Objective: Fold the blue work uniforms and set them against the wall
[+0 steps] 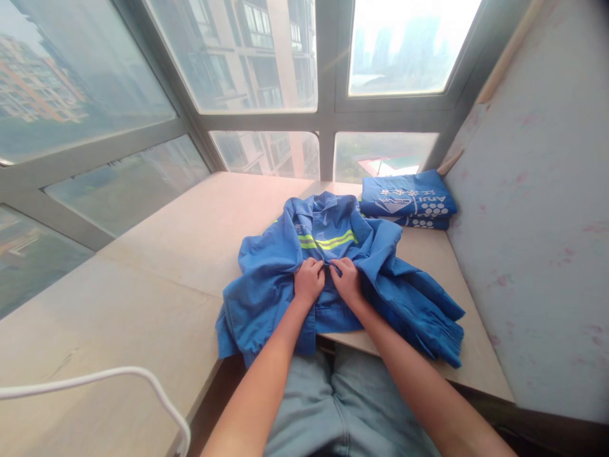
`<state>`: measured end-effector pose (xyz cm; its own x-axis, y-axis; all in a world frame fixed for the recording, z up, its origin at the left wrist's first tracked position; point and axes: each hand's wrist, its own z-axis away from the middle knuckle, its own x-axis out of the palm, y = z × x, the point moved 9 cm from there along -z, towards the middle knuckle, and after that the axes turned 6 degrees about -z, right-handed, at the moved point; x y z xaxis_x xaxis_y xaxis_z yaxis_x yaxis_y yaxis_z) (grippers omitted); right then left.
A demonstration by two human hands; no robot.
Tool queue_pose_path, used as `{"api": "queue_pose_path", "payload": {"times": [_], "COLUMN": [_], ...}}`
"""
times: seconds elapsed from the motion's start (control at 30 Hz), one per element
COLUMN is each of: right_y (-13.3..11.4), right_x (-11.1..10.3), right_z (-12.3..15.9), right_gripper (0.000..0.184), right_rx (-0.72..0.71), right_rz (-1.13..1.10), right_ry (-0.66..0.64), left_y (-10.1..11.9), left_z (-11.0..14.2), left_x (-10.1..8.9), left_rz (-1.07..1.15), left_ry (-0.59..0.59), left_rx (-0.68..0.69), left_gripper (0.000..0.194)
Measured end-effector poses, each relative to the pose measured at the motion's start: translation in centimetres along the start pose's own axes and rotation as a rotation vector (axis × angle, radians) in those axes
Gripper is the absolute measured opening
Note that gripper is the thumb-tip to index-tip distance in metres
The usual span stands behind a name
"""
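A blue work jacket with yellow-green reflective stripes lies spread on the pale tabletop, its collar toward the window and its sleeves out to both sides. The front hangs partly open, showing the inside back with a stripe across it. My left hand is closed on the jacket's left front edge, around mid-height. Close beside it, my right hand pinches the opposite front edge. The two hands nearly meet over the middle of the jacket. Some of the jacket's lower hem hangs over the near table edge.
Folded blue garments with white printing are stacked at the back right, against the papered wall. A white cable curves over the table at the near left. Windows border the back and left sides.
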<state>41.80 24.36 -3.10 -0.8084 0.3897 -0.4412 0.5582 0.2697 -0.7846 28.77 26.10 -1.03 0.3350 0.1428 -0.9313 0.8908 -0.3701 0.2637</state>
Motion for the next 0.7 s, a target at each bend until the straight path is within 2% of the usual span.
{"api": "queue_pose_path", "payload": {"times": [0.2,0.53,0.7], "right_y": [-0.8,-0.8,0.1], "right_x": [1.3,0.8,0.5], "right_z": [0.1,0.6,0.4], "right_gripper": [0.028,0.026,0.025], "right_rx": [-0.018,0.005,0.129], "right_rz": [0.141,0.102,0.127], "right_ry": [-0.123,-0.098,-0.084], "left_y": [-0.4,-0.2,-0.5], "left_z": [-0.3,-0.3,-0.9], "left_x": [0.4,0.7,1.0], "left_rz": [0.026,0.114,0.193], "left_ry": [0.000,-0.002,-0.040], "left_rx": [0.003,0.006,0.044], "left_gripper": [0.025,0.026,0.029]}}
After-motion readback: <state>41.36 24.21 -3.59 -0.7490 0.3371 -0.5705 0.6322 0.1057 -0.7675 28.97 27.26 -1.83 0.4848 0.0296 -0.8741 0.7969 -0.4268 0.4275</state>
